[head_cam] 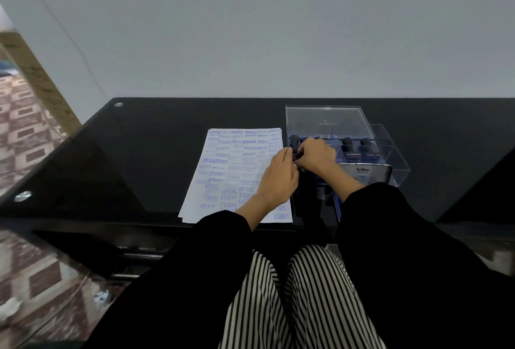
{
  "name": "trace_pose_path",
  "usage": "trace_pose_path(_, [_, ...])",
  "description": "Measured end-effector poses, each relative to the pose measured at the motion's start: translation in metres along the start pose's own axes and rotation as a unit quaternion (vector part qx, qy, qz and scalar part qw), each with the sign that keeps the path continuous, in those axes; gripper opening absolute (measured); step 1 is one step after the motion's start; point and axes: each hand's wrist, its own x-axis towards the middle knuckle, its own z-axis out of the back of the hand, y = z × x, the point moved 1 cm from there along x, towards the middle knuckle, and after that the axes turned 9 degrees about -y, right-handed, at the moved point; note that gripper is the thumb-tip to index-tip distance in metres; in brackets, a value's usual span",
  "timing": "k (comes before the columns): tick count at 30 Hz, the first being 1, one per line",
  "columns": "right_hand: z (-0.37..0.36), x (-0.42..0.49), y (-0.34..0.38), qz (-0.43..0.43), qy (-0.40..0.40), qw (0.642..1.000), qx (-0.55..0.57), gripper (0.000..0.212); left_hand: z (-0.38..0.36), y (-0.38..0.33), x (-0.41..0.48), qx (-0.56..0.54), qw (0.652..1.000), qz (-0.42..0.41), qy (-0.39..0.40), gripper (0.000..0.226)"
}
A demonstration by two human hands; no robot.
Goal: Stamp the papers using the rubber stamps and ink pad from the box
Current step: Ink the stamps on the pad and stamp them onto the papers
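A stack of white papers (228,170), covered with blue stamp marks, lies on the black glass table (139,153). To its right stands a clear plastic box (390,150) with black-handled rubber stamps (347,142) upright in its compartments. My left hand (276,178) and my right hand (316,157) meet at the box's left end. Their fingertips pinch a small dark stamp (297,156) that is mostly hidden between them. The ink pad's open lid (365,173), marked Artline, stands just right of my right wrist. Its blue base (338,207) shows partly under my right forearm.
The box's clear lid (326,121) lies tilted over the box's back. The table's front edge runs just in front of my striped knees. A wall rises behind the table. Patterned floor tiles (25,136) show at the left.
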Motion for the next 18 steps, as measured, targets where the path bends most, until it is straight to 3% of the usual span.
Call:
trace_pose_path(5, [0.0024, -0.0007, -0.0023, -0.019, -0.007, 1.0, 0.016, 0.029, 0.0053, -0.0038, -0.0015, 0.003, 1.0, -0.003, 0.006, 0.041])
trace_pose_path(10, [0.0055, -0.0018, -0.0012, -0.007, 0.012, 1.0, -0.009, 0.042, 0.0053, -0.0043, -0.0013, 0.004, 1.0, 0.008, 0.013, 0.038])
trace_pose_path(18, [0.0002, 0.0004, 0.0019, -0.051, 0.031, 0.998, 0.006, 0.04, 0.0067, -0.0046, 0.0012, 0.001, 1.0, -0.002, 0.022, 0.038])
